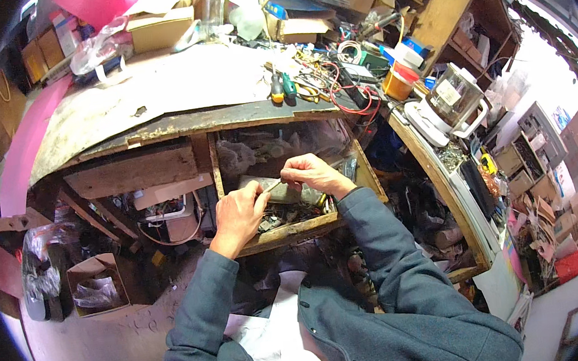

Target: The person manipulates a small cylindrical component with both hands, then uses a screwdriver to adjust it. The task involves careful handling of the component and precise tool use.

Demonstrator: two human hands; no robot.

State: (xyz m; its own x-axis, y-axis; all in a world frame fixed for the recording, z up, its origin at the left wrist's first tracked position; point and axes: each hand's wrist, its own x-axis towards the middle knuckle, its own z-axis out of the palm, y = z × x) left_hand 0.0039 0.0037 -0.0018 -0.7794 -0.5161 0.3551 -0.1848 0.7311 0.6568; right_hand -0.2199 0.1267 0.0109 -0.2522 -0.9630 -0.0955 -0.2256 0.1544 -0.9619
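Both hands are over an open wooden drawer [300, 228] that holds plastic bags and a jumble of small parts. My left hand [238, 214] is closed around a thin light-coloured rod [272, 186], which points toward the right hand. My right hand [314, 175] pinches with thumb and forefinger near the rod's far end; what sits between those fingertips is too small to make out. Beneath the hands lies a pale flat packet [283, 195] inside the drawer. Small metal bits [282, 217] crowd the drawer's front.
On the bench top [176, 87] lie a yellow-black screwdriver [277, 90], a green screwdriver [289, 88] and tangled wires [334, 72]. To the right stand a jar with orange contents [399, 83] and a clear jug-like appliance [454, 98]. A cardboard box [97, 286] sits at lower left.
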